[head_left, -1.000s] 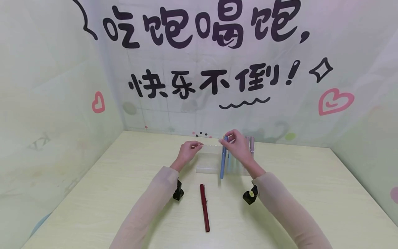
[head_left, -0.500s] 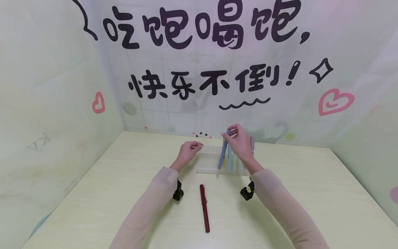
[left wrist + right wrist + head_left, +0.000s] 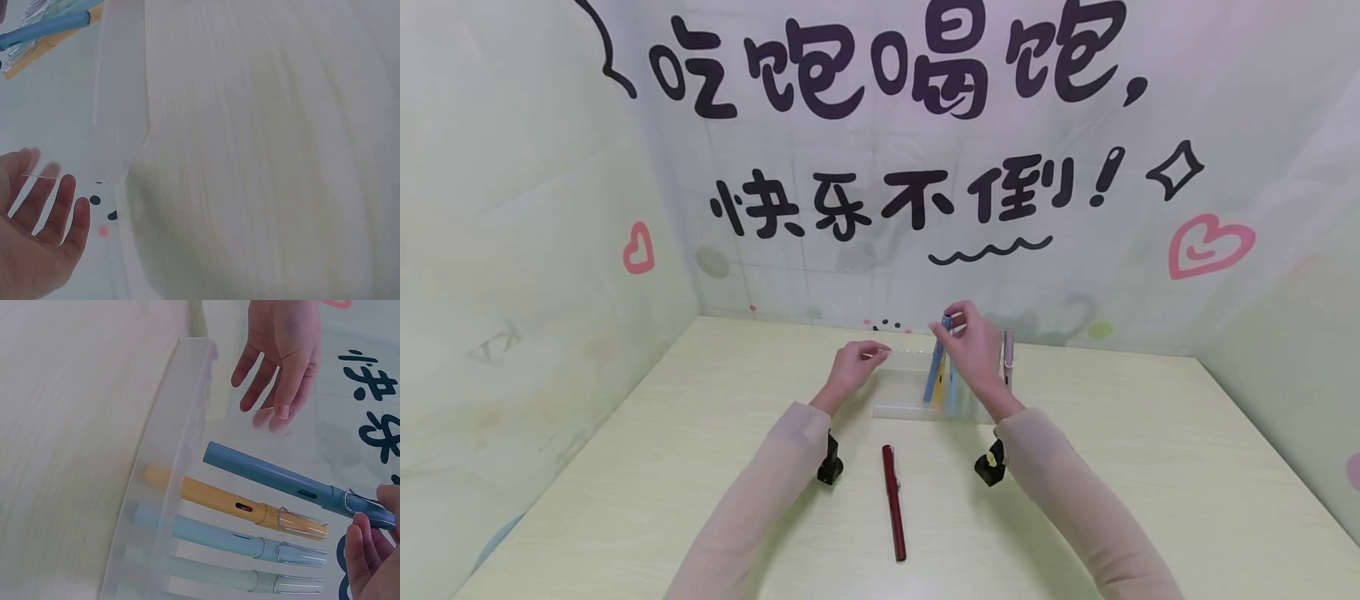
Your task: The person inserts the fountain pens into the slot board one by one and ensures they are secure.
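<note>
A frosted clear pen stand (image 3: 898,410) stands toward the back of the table, holding a yellow pen (image 3: 225,501), a light blue pen (image 3: 219,535) and a pale green pen (image 3: 212,570) side by side. My left hand (image 3: 853,364) pinches the stand's upper left corner, thumb in front and fingers behind the clear panel. With fingertips and thumb, my right hand (image 3: 973,343) grips a dark blue pen (image 3: 269,480) by its clip end. That pen tilts, its other end just short of the stand's front lip, left of the yellow one.
A dark red pen (image 3: 893,502) lies on the table (image 3: 737,517) in front of the stand, between my forearms. At the stand's right end a light purple pen (image 3: 1008,354) pokes up. Behind rises a printed cloth backdrop (image 3: 820,275).
My right hand has carried the dark blue pen from in front of the stand back over its lip, then slightly left. The left hand has stayed on the corner.
</note>
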The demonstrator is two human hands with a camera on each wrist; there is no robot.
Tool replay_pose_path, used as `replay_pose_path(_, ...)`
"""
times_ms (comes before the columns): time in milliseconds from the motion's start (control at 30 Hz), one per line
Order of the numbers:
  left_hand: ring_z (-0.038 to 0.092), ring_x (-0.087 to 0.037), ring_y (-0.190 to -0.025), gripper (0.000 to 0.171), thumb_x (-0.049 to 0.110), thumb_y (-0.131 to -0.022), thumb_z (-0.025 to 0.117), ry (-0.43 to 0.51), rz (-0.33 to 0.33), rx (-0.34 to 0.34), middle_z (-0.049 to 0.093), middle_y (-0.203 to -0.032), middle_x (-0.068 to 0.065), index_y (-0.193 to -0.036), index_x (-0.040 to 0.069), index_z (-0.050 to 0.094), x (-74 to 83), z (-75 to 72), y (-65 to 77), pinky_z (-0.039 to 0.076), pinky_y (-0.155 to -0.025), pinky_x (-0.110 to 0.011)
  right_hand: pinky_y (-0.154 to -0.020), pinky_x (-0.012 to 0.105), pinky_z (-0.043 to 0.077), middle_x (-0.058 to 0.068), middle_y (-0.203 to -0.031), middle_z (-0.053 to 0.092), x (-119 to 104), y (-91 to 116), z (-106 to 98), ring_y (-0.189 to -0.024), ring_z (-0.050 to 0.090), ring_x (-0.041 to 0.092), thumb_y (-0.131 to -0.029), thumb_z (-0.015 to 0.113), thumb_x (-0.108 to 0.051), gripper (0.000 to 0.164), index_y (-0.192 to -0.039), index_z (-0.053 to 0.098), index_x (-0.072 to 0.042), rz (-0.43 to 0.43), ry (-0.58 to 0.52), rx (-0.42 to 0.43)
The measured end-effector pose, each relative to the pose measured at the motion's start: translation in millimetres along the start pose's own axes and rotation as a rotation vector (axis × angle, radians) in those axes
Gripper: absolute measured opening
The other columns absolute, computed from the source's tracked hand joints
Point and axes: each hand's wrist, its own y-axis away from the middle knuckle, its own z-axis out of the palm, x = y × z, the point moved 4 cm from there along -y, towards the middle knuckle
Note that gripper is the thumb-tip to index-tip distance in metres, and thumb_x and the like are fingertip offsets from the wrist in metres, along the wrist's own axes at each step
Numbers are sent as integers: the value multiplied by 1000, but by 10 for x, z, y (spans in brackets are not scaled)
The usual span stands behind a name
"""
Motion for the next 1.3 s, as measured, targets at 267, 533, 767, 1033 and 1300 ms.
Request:
replay_pose_path(267,59,-23,-87,19,16,-87,56,4,18,5,63,-99,-11,-98,4,66,19,-8,18,48,-73,-31,-54,28,45,7,-81,59,43,46,50,-65,54,18,-80,65,-22,27,-98,52,-6,17,-11,-34)
replay_pose_path(533,59,-23,-87,20,17,-87,56,8,-6,1,63,-100,-10,-99,5,66,4,-1,15,48,-73,-31,-51,27,46,6,-81,59,74,79,113,-65,53,17,-81,65,-22,26,-98,52,-7,21,-6,-65)
replay_pose_path(767,59,-23,-87,20,17,-87,56,3,4,4,63,-100,-11,-99,4,66,8,-6,19,48,-73,-31,-53,27,46,5,-81,59,103,101,170,-66,54,17,-81,65,-24,26,-97,52,-8,36,40,-95)
replay_pose_path(1033,59,-23,-87,20,18,-87,56,-6,10,6,63,-100,-11,-99,4,66,13,-11,21,48,-73,-31,-53,26,47,5,-80,60,96,115,191,-65,56,16,-80,66,-26,27,-96,54,-8,-3,79,-104)
replay_pose_path(1300,59,-24,-88,20,17,-88,55,-2,6,3,62,-100,-11,-99,4,65,24,-9,33,48,-73,-32,-55,28,44,6,-80,58,95,102,145,-65,53,17,-80,65,-16,24,-100,58,-5,-57,111,-122)
